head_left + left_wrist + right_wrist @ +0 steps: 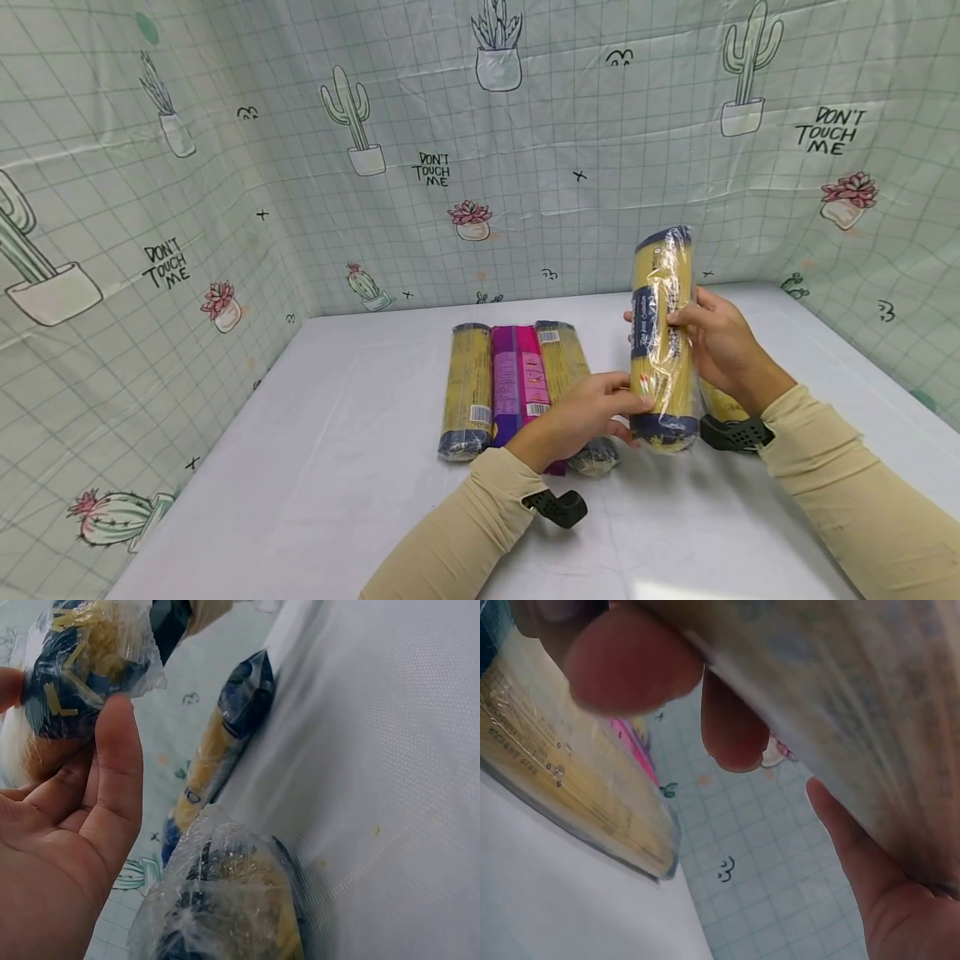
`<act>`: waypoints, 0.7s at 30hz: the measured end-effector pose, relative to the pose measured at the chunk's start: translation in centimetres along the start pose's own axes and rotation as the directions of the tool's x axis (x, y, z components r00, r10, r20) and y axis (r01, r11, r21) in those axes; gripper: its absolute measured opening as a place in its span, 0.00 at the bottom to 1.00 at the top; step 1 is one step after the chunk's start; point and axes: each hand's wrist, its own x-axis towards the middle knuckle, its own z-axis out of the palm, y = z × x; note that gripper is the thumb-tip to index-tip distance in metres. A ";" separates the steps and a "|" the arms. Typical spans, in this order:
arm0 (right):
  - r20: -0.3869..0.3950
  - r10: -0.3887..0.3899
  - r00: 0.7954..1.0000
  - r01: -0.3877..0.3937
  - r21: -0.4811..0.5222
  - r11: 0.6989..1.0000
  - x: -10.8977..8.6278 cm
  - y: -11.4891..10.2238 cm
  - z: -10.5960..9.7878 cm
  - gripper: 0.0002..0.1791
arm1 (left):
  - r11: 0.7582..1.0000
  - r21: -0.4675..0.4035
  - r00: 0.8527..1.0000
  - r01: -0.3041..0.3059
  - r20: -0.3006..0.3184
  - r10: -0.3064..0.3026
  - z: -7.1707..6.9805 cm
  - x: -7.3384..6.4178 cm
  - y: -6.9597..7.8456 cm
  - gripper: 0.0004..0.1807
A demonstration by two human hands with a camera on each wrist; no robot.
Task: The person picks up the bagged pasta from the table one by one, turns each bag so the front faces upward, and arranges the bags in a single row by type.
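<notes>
A clear-wrapped pack of spaghetti (663,367) with navy ends and a navy label stands nearly upright in the air, held by both hands. My right hand (727,342) grips its upper right side, thumb across the front. Low on the pack, my left hand (588,408) holds it near the bottom end, its thumb on the front. In the left wrist view, short broken pasta pieces (71,679) show through the crumpled end. The right wrist view has the held pack (870,697) close and blurred between thumb and fingers.
Left of the hands, a yellow pasta pack (467,392), a pink and purple packet (517,375) and another yellow pack (562,354) lie side by side on the white table (337,467). One more yellow pack (723,404) lies partly hidden behind my right wrist. A patterned curtain (405,242) surrounds the table.
</notes>
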 end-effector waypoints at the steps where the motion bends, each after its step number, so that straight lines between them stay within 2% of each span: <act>1: 0.000 0.001 1.000 -0.001 -0.004 1.000 0.0 0.0 0.0 0.32 | 1.000 0.004 1.000 -0.001 0.004 0.001 0.0 0.0 0.0 0.19; 4: 0.008 0.004 1.000 -0.004 -0.025 1.000 0.1 -0.1 -0.1 0.31 | 1.000 0.019 1.000 -0.004 0.005 0.004 -0.1 -0.1 0.1 0.19; 16: 0.097 0.043 0.994 -0.035 -0.077 0.996 0.2 -0.3 -0.8 0.26 | 0.993 0.114 0.997 0.004 -0.071 0.004 0.1 0.0 0.1 0.12; 21: 0.071 0.044 0.996 -0.034 -0.137 0.990 0.1 -0.2 -0.8 0.20 | 0.990 0.143 0.997 -0.016 -0.076 0.027 0.3 0.0 0.1 0.12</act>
